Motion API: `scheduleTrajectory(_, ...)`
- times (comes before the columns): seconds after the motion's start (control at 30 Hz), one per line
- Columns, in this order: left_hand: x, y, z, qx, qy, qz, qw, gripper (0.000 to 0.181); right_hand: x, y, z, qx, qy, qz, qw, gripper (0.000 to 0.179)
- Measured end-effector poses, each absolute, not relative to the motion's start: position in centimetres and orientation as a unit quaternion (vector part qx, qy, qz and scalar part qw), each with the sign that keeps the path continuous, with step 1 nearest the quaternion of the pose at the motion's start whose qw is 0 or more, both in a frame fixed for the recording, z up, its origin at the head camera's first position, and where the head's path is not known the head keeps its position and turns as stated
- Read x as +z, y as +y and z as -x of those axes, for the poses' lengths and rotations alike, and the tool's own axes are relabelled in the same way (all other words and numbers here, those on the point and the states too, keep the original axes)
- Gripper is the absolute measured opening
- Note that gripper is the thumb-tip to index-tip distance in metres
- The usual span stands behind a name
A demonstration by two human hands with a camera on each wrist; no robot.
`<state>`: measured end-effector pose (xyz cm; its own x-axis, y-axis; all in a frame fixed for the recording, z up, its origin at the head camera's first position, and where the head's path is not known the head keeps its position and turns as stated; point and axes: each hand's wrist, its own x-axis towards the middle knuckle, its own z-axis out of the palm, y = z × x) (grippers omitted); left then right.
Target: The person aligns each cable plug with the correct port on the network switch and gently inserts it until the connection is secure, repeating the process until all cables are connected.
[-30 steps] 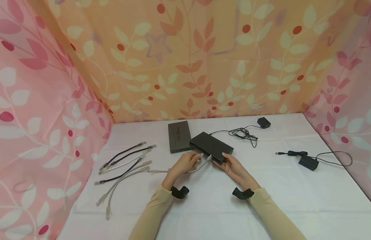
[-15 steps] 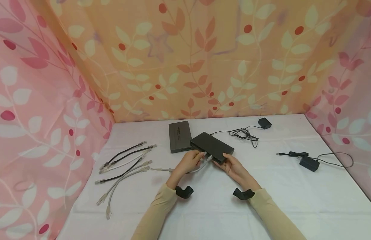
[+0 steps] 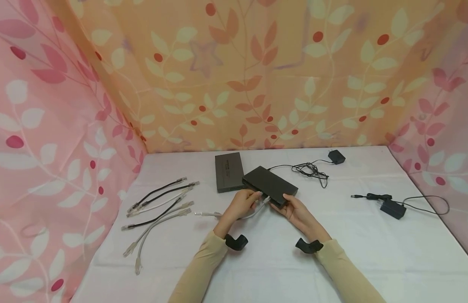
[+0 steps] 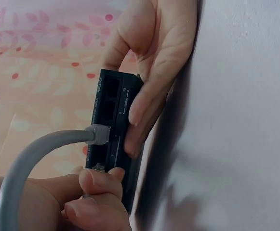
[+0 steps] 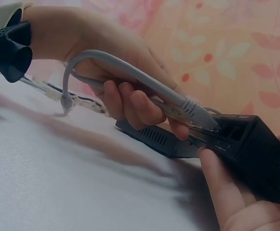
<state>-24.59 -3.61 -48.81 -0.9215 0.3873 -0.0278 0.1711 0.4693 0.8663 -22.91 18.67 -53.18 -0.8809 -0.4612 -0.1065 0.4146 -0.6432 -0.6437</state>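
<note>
A black network switch (image 3: pixel 271 185) is gripped at its near right end by my right hand (image 3: pixel 296 215), which has its thumb on top and fingers underneath. One grey Ethernet cable (image 4: pixel 48 142) has its clear plug (image 4: pixel 100 134) seated in a port on the front face. My left hand (image 3: pixel 239 206) pinches another clear cable plug (image 4: pixel 99 167) at a port in the same row. The left fingers partly hide that plug, so I cannot tell how deep it sits. A grey cable end (image 3: pixel 207 214) lies on the table left of the left wrist.
Another, grey-brown switch (image 3: pixel 229 172) lies behind to the left. Several black, white and grey short cables (image 3: pixel 158 223) are spread at left. A black power adapter (image 3: pixel 336 157) with a coiled cord lies at back right; a second adapter (image 3: pixel 392 208) lies at far right.
My left hand has moved slightly right, bringing the pinched plug up to the switch's front. The right hand keeps its grip on the switch. The head view has shifted a little.
</note>
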Motion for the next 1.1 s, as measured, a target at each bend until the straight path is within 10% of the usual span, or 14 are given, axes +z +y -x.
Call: scheduleTrajectory(1.1, -50.7, -1.9, 24.0, 0.566, 0.804, -0.131, 0.125, 0.039, -53.0, 18.7, 23.1, -0.910, 0.340, 0.023, 0.234, 0.061)
